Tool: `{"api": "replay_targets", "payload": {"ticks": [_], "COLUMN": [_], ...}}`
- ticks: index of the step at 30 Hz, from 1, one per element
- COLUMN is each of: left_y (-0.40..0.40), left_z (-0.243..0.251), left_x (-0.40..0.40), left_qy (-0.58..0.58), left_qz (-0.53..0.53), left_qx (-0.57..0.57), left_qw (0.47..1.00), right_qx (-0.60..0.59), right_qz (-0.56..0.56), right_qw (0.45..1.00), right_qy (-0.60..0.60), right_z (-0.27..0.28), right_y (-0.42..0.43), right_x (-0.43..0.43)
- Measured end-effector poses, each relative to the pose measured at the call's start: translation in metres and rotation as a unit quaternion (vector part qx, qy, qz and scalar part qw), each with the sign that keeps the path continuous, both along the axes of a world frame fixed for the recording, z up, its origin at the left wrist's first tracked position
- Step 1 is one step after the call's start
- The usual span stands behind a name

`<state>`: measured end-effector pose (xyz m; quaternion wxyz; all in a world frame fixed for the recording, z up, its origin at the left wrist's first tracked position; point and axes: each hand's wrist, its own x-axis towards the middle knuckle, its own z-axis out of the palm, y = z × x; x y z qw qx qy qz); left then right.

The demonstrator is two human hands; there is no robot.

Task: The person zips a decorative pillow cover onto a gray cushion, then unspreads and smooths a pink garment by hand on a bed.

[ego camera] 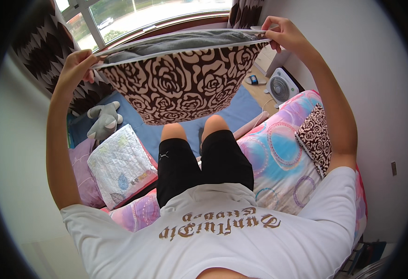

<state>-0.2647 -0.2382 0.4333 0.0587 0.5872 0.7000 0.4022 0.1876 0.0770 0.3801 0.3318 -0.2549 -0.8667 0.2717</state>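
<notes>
A brown and beige rose-patterned cushion cover [179, 83] hangs stretched between my raised hands. Its top edge is unzipped, and grey fabric [186, 40] shows inside the opening. My left hand [78, 66] pinches the left corner of that edge; my right hand [277, 33] pinches the right corner. Below the cover are my knees and black shorts. To the right, a second item in similar rose-patterned fabric [315, 136] lies on a bedspread with coloured circles, partly hidden by my right arm.
A grey plush toy [106, 120] and a folded quilted cloth [122, 167] lie at the left, beside a purple pillow [83, 174]. A box fan [281, 87] stands at the right. Beyond the cover are a window [148, 17] and patterned curtains [39, 45]. The circle-patterned bedspread [284, 150] extends rightward.
</notes>
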Motion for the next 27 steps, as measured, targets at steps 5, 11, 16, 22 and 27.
{"api": "replay_targets", "payload": {"ticks": [5, 11, 16, 22, 27], "left_y": [-0.066, -0.06, -0.029, -0.008, 0.065], "left_z": [0.0, -0.043, -0.063, -0.049, -0.094], "left_x": [-0.005, -0.006, -0.017, 0.109, 0.233], "left_qy": [-0.013, -0.075, -0.138, 0.14, 0.34], "left_qz": [-0.009, 0.002, 0.001, 0.058, -0.164], "left_qx": [-0.018, -0.021, -0.099, 0.307, 0.164], "left_qw": [1.0, 0.997, 0.985, 0.94, 0.911], "right_qx": [-0.026, -0.102, -0.142, -0.177, -0.22], "right_qz": [0.017, 0.062, 0.035, 0.005, 0.021], "right_qw": [0.999, 0.992, 0.989, 0.984, 0.971], "right_qy": [-0.009, -0.03, -0.027, 0.019, 0.096], "right_z": [0.019, -0.016, -0.037, -0.038, -0.027], "right_y": [-0.069, -0.078, -0.075, -0.069, -0.073], "right_x": [0.003, 0.001, -0.006, -0.001, -0.009]}}
